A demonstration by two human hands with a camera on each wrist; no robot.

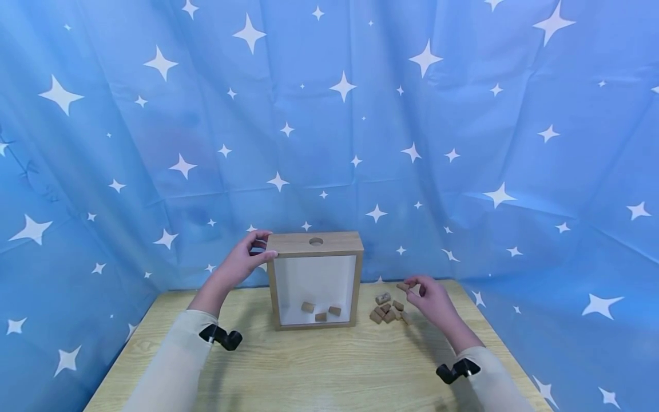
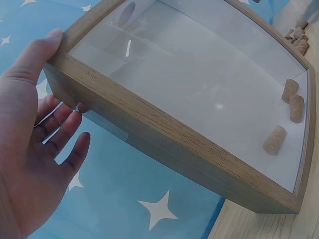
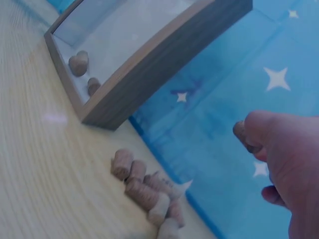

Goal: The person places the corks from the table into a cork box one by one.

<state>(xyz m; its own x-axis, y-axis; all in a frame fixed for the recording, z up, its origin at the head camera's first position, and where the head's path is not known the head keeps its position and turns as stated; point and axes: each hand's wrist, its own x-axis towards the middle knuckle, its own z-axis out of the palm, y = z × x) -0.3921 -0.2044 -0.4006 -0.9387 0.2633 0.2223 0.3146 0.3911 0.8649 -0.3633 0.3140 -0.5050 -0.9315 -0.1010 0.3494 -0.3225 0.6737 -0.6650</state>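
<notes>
An upright shadow box (image 1: 337,245) with a wooden frame, a clear front and a round hole in its top stands on the table. Three wine corks (image 2: 296,108) lie at the bottom behind the clear pane. My left hand (image 1: 238,264) grips the box at its upper left corner, thumb on the front frame and fingers round the back. To the right of the box, my right hand (image 1: 435,300) pinches a single cork (image 3: 241,133) between thumb and fingertips, raised over a loose pile of corks (image 3: 143,194).
The pile lies on the pale wooden table (image 1: 309,372), close to the box's right side. Behind the table and along both sides hangs a blue curtain (image 1: 319,143) with white stars.
</notes>
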